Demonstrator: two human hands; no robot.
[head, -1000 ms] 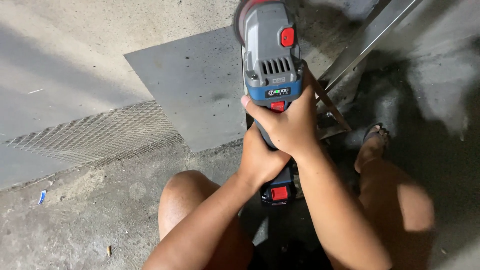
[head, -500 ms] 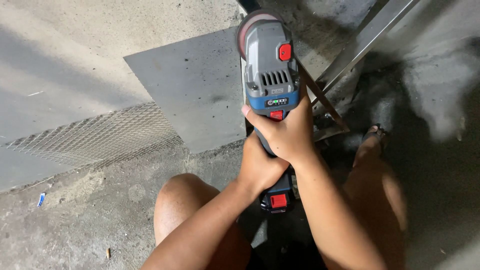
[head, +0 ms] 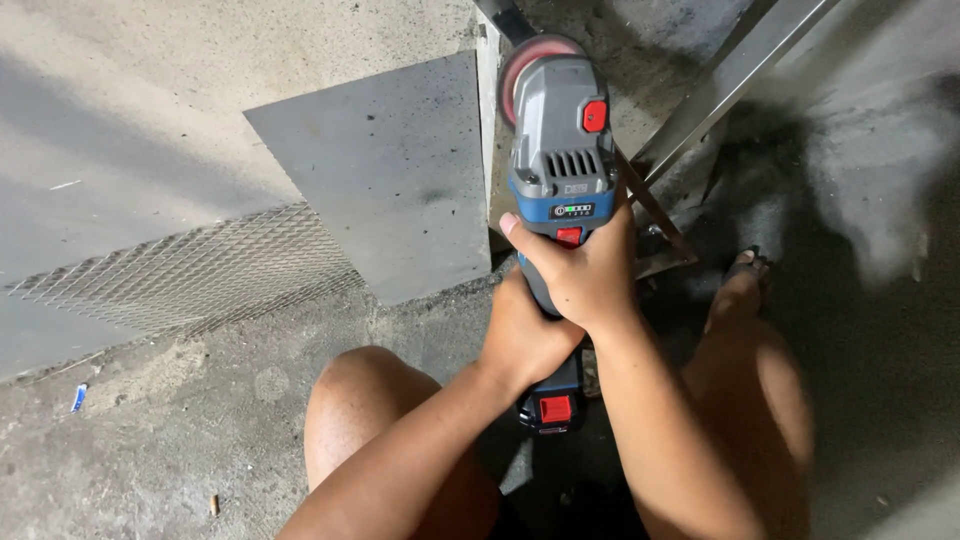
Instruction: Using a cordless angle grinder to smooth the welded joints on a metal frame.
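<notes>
I hold a cordless angle grinder [head: 561, 150], grey and blue with red buttons, pointing away from me. My right hand [head: 585, 275] wraps the body just behind the blue band. My left hand [head: 520, 335] grips the handle lower down, above the battery pack [head: 550, 405]. The reddish disc [head: 530, 65] at the far end sits over the edge of a thin upright metal piece [head: 488, 120]. I am crouching, with one knee either side of the tool.
A flat grey metal sheet [head: 390, 180] lies on the concrete floor to the left, with expanded metal mesh [head: 190, 270] beside it. A steel angle bar [head: 730, 75] slants up to the right. My sandalled foot [head: 740, 285] rests on dark, sooty floor.
The grinder has moved a little toward me and downward in view, so the disc now shows fully. Both hands keep the same grip.
</notes>
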